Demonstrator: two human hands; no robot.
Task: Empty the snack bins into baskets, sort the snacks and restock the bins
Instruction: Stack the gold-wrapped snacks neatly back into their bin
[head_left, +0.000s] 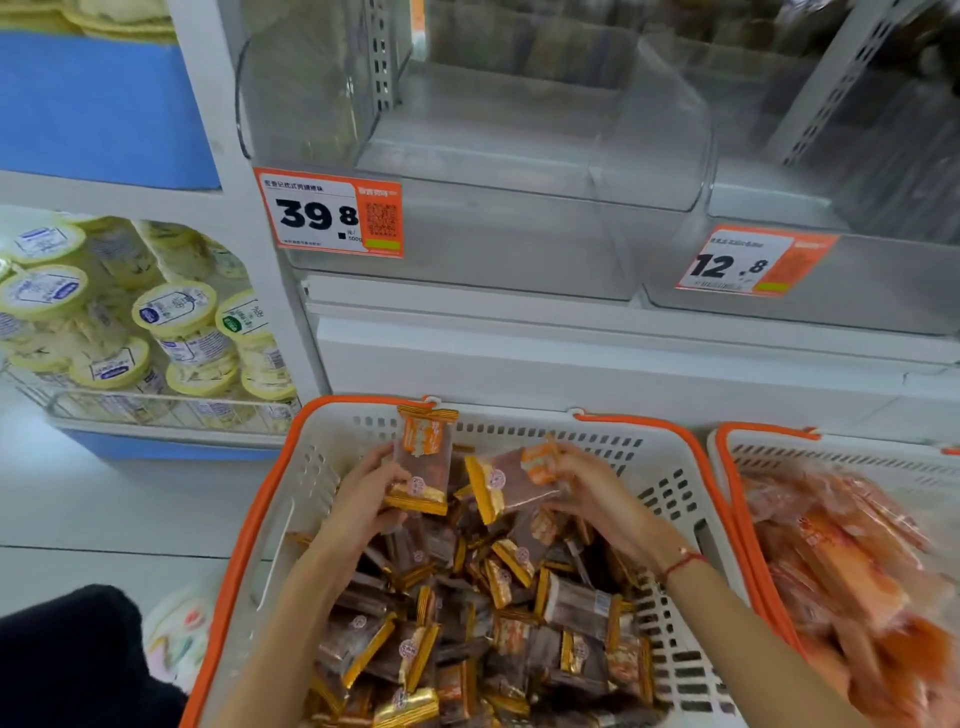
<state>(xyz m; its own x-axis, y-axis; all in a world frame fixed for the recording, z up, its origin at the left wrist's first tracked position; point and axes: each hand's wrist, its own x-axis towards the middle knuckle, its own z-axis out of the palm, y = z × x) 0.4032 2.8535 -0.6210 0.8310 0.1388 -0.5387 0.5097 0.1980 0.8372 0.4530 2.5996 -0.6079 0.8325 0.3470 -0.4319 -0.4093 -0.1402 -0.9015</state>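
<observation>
Item one: my left hand (363, 493), fingers curled round a brown snack packet (422, 462) held upright, gold-edged end down. Item two: my right hand (587, 493), pinching a second packet (511, 483) that lies tilted sideways, just beside the first. Both packets sit above the white basket (670, 478) with orange rim, which I see filled with a loose heap of brown packets (467, 623). Item three: a second basket (769, 447) touching it on the right, holding orange packets (841, 561), blurred. Item four: two clear bins on the shelf above, the left bin (493, 171) tagged 39.8 (330, 213), the right bin (857, 218) tagged 12.8 (753, 262). Item five: yellow-lidded tubs (174, 312) on the shelf at left.
</observation>
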